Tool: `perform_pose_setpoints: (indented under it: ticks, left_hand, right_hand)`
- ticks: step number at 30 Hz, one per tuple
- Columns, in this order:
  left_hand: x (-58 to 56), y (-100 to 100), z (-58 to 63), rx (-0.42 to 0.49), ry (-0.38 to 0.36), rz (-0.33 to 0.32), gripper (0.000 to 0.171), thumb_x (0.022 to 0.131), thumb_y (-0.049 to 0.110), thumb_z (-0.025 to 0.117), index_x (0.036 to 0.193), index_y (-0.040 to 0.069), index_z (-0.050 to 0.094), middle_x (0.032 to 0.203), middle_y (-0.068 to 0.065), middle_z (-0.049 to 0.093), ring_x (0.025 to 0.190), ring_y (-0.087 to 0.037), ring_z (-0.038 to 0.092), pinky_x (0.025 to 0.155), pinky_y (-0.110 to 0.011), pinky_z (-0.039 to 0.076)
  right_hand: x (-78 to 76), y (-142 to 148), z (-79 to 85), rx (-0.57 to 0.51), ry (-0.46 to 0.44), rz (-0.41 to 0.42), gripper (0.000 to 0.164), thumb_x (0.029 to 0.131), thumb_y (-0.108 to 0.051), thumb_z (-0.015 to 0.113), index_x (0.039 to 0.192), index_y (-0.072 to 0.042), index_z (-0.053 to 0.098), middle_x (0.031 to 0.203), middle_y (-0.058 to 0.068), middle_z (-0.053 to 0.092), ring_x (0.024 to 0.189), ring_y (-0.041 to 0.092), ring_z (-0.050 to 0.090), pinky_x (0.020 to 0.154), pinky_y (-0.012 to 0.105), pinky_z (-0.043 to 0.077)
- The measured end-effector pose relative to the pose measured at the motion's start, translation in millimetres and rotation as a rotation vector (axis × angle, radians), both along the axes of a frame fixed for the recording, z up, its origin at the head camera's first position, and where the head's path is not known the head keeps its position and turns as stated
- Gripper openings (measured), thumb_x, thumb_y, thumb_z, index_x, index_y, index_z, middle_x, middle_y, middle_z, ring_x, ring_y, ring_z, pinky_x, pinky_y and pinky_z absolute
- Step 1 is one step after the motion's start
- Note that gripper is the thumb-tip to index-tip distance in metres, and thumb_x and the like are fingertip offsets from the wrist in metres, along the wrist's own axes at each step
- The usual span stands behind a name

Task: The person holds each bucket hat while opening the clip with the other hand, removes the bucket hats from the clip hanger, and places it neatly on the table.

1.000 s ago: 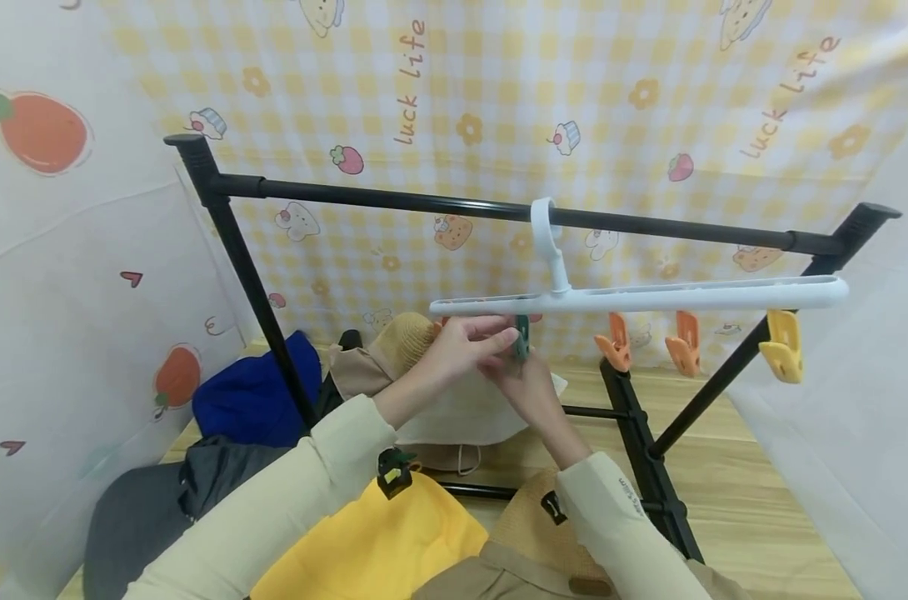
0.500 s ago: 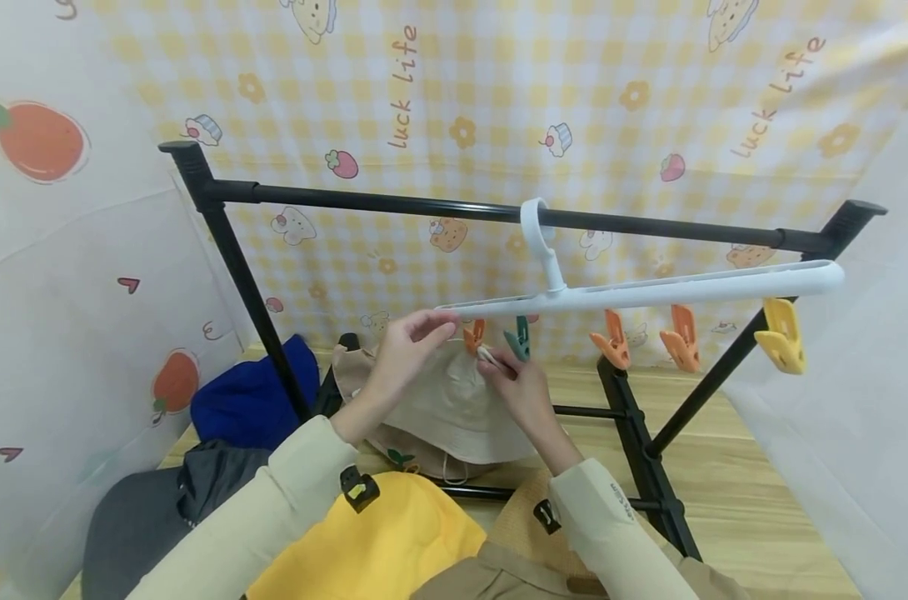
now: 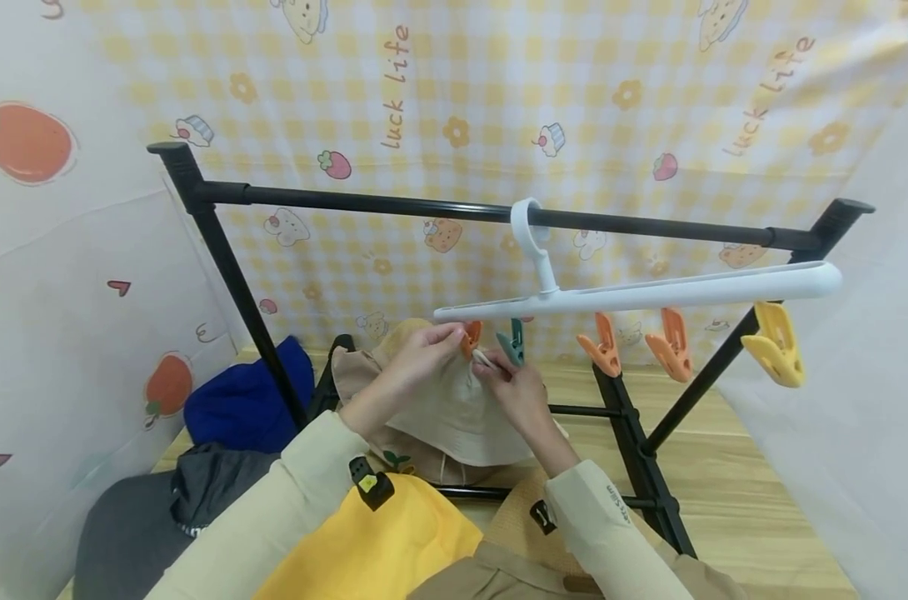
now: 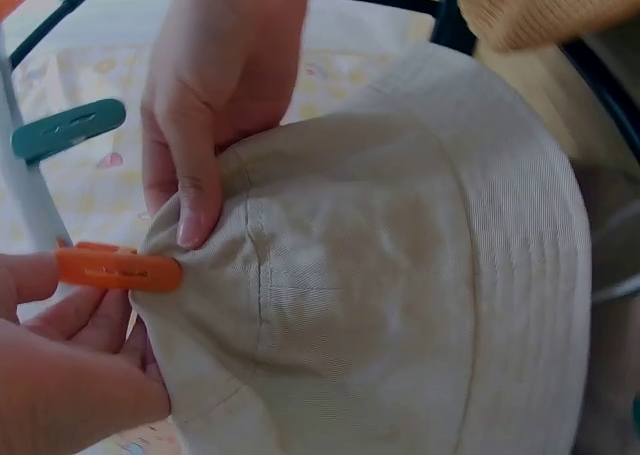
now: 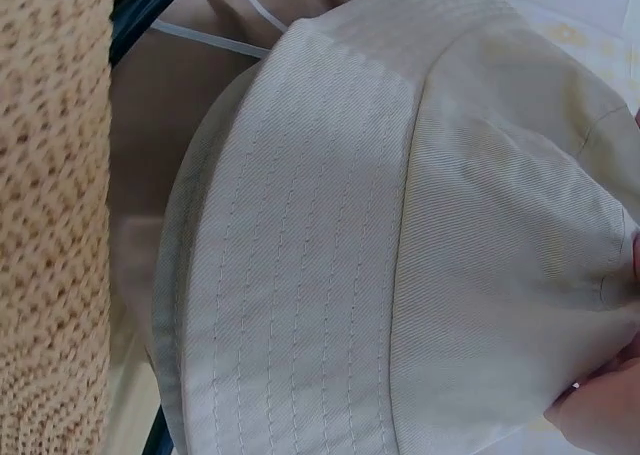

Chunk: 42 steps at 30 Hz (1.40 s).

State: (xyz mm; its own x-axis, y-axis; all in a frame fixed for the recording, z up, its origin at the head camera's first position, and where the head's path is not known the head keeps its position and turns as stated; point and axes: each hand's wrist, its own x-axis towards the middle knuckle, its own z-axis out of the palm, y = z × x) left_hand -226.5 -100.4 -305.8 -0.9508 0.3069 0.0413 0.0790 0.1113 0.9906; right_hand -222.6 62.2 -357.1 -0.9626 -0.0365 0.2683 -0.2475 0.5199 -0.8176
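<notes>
A beige bucket hat (image 4: 370,255) hangs by its crown, brim downward, under the left end of the white hanger (image 3: 649,290). My left hand (image 3: 424,354) pinches the orange clip (image 4: 120,268), whose tip overlaps the gathered crown fabric. Close beside the clip, my right hand (image 3: 517,392) pinches a fold of the crown between thumb and fingers. In the right wrist view the hat's stitched brim (image 5: 290,225) fills the middle, and only some fingertips show at the right edge. A green clip (image 3: 512,340) dangles just right of the orange one.
Two more orange clips (image 3: 606,346) and a yellow clip (image 3: 775,346) hang along the hanger's right half. The hanger hooks over a black rack bar (image 3: 364,201). Below lie a yellow cloth item (image 3: 379,542), a straw hat (image 5: 50,225), blue fabric (image 3: 251,385) and dark grey fabric (image 3: 124,533).
Both hands have left the green clip and shifted left to the orange one. My left hand moved from the hanger's end onto the orange clip, while my right hand keeps pinching the crown.
</notes>
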Motion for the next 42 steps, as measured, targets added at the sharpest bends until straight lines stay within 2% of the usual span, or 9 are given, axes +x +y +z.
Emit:
perform_pose_setpoints:
  ticks: [4, 9, 15, 19, 23, 27, 30, 36, 42]
  left_hand:
    - [-2.0, -0.9, -1.6, 0.051, -0.081, -0.055, 0.041, 0.101, 0.020, 0.038, 0.134, -0.004, 0.044, 0.145, -0.015, 0.039, 0.139, -0.025, 0.026, 0.115, -0.043, 0.018]
    - [-5.1, -4.2, -2.5, 0.081, -0.092, -0.093, 0.040, 0.101, 0.018, 0.038, 0.133, -0.005, 0.044, 0.145, -0.016, 0.039, 0.139, -0.026, 0.026, 0.116, -0.045, 0.010]
    - [-4.4, -9.8, 0.1, -0.022, -0.051, 0.035, 0.036, 0.097, 0.020, 0.050, 0.125, -0.002, 0.056, 0.134, -0.014, 0.052, 0.131, -0.025, 0.039, 0.111, -0.043, 0.026]
    - [-3.6, -11.2, 0.8, -0.094, -0.040, 0.097, 0.037, 0.094, 0.023, 0.055, 0.124, 0.002, 0.058, 0.131, -0.012, 0.056, 0.128, -0.024, 0.044, 0.109, -0.040, 0.031]
    - [-3.0, -11.2, 0.7, -0.100, -0.028, 0.106, 0.038, 0.094, 0.025, 0.056, 0.124, 0.003, 0.058, 0.130, -0.012, 0.056, 0.128, -0.024, 0.044, 0.109, -0.041, 0.031]
    - [-3.3, -10.0, -1.3, -0.148, 0.056, 0.139, 0.035, 0.092, 0.027, 0.059, 0.116, 0.002, 0.064, 0.122, -0.012, 0.062, 0.120, -0.023, 0.051, 0.103, -0.040, 0.038]
    - [-4.2, -7.4, -2.8, -0.212, 0.119, 0.200, 0.034, 0.090, 0.030, 0.062, 0.108, 0.003, 0.069, 0.113, -0.012, 0.067, 0.110, -0.022, 0.057, 0.090, -0.032, 0.045]
    - [-5.4, -1.8, -3.8, -0.228, 0.133, 0.320, 0.031, 0.086, 0.030, 0.067, 0.098, 0.003, 0.073, 0.103, -0.011, 0.070, 0.094, -0.019, 0.060, 0.070, -0.019, 0.041]
    - [-6.3, -0.1, -4.3, -0.216, 0.098, 0.363, 0.031, 0.085, 0.033, 0.067, 0.096, 0.004, 0.074, 0.101, -0.009, 0.071, 0.089, -0.017, 0.056, 0.067, -0.021, 0.039]
  right_hand:
    - [0.4, -0.2, -2.9, -0.005, 0.037, 0.007, 0.020, 0.086, -0.025, 0.067, 0.101, -0.013, 0.070, 0.105, 0.005, 0.069, 0.092, 0.020, 0.061, 0.076, 0.034, 0.046]
    - [1.2, -3.3, -4.5, 0.006, 0.093, 0.026, 0.016, 0.086, -0.022, 0.067, 0.097, -0.011, 0.070, 0.095, 0.004, 0.069, 0.081, 0.017, 0.057, 0.069, 0.028, 0.043]
    - [5.8, -9.2, -1.9, 0.024, 0.070, 0.057, 0.015, 0.087, -0.023, 0.065, 0.097, -0.012, 0.067, 0.092, 0.005, 0.067, 0.077, 0.017, 0.054, 0.065, 0.028, 0.041]
    - [9.1, -13.7, -2.2, -0.075, 0.038, 0.073, 0.017, 0.089, -0.023, 0.063, 0.101, -0.010, 0.065, 0.100, 0.006, 0.067, 0.089, 0.019, 0.058, 0.076, 0.032, 0.047]
    - [10.7, -18.6, -2.4, -0.163, 0.049, 0.058, 0.016, 0.090, -0.019, 0.061, 0.099, -0.006, 0.063, 0.099, 0.008, 0.067, 0.095, 0.019, 0.059, 0.083, 0.035, 0.047]
    - [12.2, -21.7, -2.2, -0.210, 0.047, 0.037, 0.014, 0.089, -0.016, 0.063, 0.097, -0.005, 0.064, 0.096, 0.008, 0.068, 0.093, 0.017, 0.060, 0.082, 0.030, 0.047]
    - [12.0, -23.6, -3.1, -0.246, 0.054, 0.033, 0.014, 0.087, -0.015, 0.065, 0.096, -0.004, 0.065, 0.096, 0.008, 0.069, 0.094, 0.017, 0.062, 0.083, 0.030, 0.048]
    - [12.4, -27.0, -2.3, -0.257, 0.080, 0.051, 0.017, 0.087, -0.014, 0.065, 0.099, -0.002, 0.064, 0.098, 0.011, 0.069, 0.097, 0.020, 0.064, 0.087, 0.033, 0.049]
    - [12.5, -27.7, -3.1, -0.246, 0.069, 0.058, 0.013, 0.087, -0.013, 0.064, 0.095, -0.003, 0.064, 0.093, 0.009, 0.069, 0.092, 0.016, 0.062, 0.084, 0.029, 0.048]
